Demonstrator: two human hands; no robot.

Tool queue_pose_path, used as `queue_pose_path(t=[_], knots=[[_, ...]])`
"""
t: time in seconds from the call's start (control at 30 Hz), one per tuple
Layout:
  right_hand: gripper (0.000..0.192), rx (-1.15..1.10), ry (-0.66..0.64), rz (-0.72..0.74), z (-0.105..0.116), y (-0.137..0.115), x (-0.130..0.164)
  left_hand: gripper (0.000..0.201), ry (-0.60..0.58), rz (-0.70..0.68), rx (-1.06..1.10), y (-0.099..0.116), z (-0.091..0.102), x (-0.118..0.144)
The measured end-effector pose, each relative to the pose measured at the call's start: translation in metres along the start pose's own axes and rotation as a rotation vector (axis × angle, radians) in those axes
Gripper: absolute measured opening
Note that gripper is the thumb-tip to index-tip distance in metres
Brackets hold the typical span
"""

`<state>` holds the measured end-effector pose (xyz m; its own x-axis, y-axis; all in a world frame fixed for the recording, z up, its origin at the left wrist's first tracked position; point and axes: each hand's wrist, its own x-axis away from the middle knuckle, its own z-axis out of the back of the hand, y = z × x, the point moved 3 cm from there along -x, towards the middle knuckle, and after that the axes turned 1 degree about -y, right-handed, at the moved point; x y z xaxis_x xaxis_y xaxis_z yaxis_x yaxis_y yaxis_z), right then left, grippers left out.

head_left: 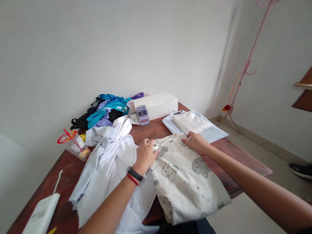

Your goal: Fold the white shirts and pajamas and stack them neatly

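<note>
One printed cloth (184, 183), at the near edge of the desk (247, 161), between a white shirt (116, 166) and folded clothes (216, 132); lower end appears to overhang. Left hand (146, 156): fingers bent over far left corner. Right hand (196, 142): fingers curled at far right corner. Cannot tell whether either pinches fabric. Judged light, limp, prone to wrinkling; neither slippery nor fragile. Suggested hold: both far corners, thumb opposing fingers, even tension.

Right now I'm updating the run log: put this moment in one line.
left hand: far-left corner of printed cloth | right hand: its far-right corner | white garment: left of cloth | white box: beyond cloth
</note>
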<state>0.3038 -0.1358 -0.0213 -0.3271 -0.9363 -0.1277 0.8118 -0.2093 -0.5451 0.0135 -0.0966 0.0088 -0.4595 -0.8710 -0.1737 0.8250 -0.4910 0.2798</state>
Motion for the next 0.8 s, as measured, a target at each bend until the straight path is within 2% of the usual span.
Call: queue_pose_path(t=[0.1,0.23,0.37,0.47,0.53,0.7,0.8], knots=[[0.033,-0.081,-0.133,-0.045,0.003,0.009,0.006,0.056,0.006,0.034,0.073,-0.007,-0.007,0.014],[0.047,-0.187,-0.303,-0.101,0.008,0.01,0.013,0.082,-0.081,0.093,0.267,-0.016,-0.019,0.02],[0.053,-0.401,-0.508,-0.178,0.012,0.003,0.019,0.125,-0.233,0.195,0.341,-0.022,-0.014,0.003],[0.047,-0.58,-0.555,-0.171,0.014,-0.003,0.024,0.146,-0.282,0.243,0.359,-0.026,-0.001,-0.018],[0.044,-0.667,-0.54,-0.153,0.013,-0.005,0.026,0.149,-0.265,0.235,0.307,-0.026,0.006,-0.031],[0.031,-0.704,-0.382,-0.068,0.01,-0.01,0.031,0.133,-0.31,0.125,0.126,-0.017,0.008,-0.047],[0.03,-0.864,-0.436,-0.082,0.008,-0.013,0.038,0.127,-0.329,0.063,0.213,-0.015,0.005,-0.047]])
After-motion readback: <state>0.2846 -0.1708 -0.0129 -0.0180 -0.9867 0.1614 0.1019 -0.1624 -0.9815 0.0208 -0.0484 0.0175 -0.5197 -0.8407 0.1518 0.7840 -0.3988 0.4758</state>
